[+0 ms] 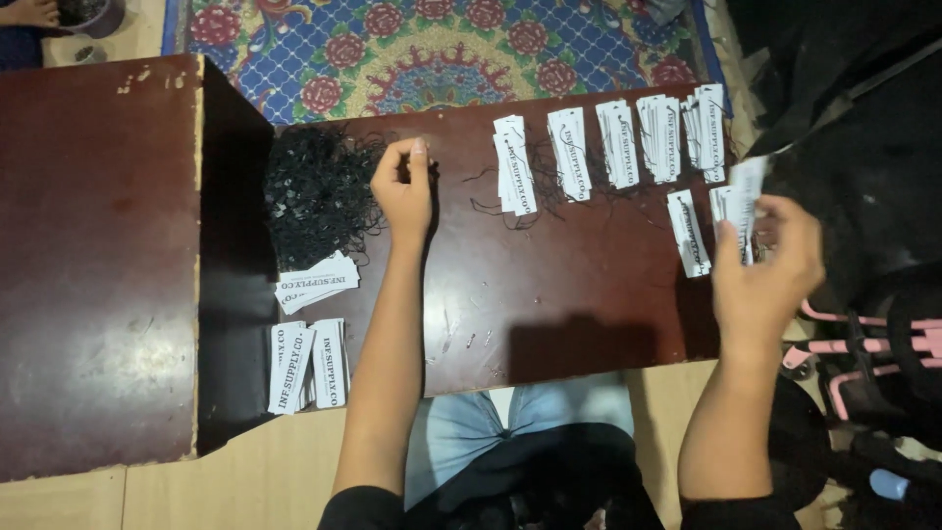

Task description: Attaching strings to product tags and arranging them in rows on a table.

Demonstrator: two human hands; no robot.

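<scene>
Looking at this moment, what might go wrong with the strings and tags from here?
The left hand pinches at the tangled black string pile; several strings could come up together. The right hand holds white tags at the table's far edge, where they might slip off. Loose strings trail among the tag stacks and could drag them askew.

Right hand (765,270) motion-blurred, tags (741,206) in it smeared, count unclear. Left hand (404,191) fingertips' grip too small to tell. Another person's hand (29,12) cut by top-left edge.
</scene>
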